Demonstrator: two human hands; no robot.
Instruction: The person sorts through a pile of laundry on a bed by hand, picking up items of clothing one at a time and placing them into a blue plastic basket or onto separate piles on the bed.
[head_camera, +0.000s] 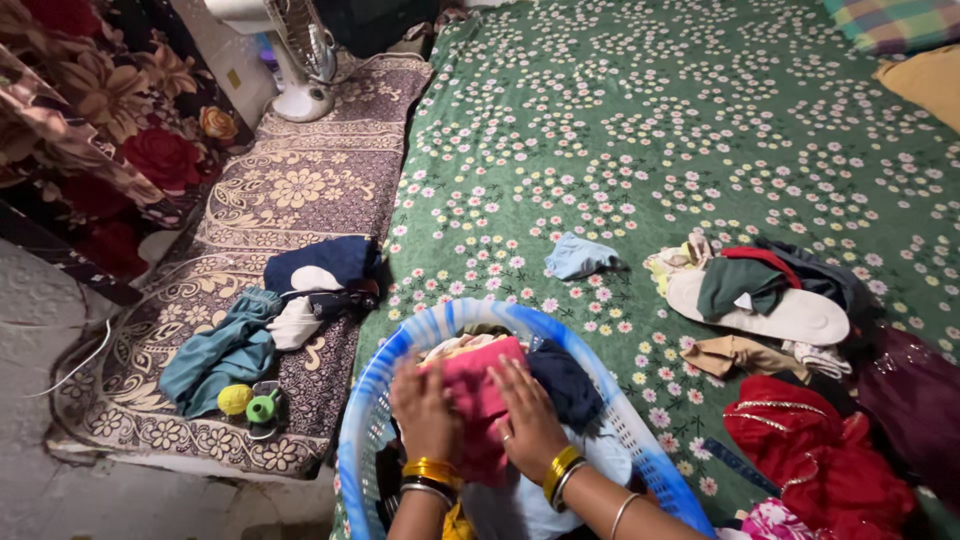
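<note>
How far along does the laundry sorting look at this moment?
Done: a light blue piece and a heap of clothes lie on the green floral sheet. In hand: left hand and right hand both press on a pink garment in the blue basket. Left: the basket looks full, with a dark garment beside the pink one.

- Left hand (424, 408): rests palm-down on a pink cloth (480, 400), fingers spread; bangles at the wrist.
- Right hand (528, 420): lies flat on the same cloth, just beside the left hand.
- Blue laundry basket (362, 420): holds the pink cloth and a dark blue garment (565, 385); sits at the edge of a green floral bedsheet (640, 140).
- Bedsheet: carries a small light blue cloth (580, 256) and a heap of mixed clothes (765, 290), with a red garment (810, 450) near it.
- Patterned rug (290, 200): bears a teal garment (220, 355), a yellow ball (235, 399) and a white fan (295, 60).
</note>
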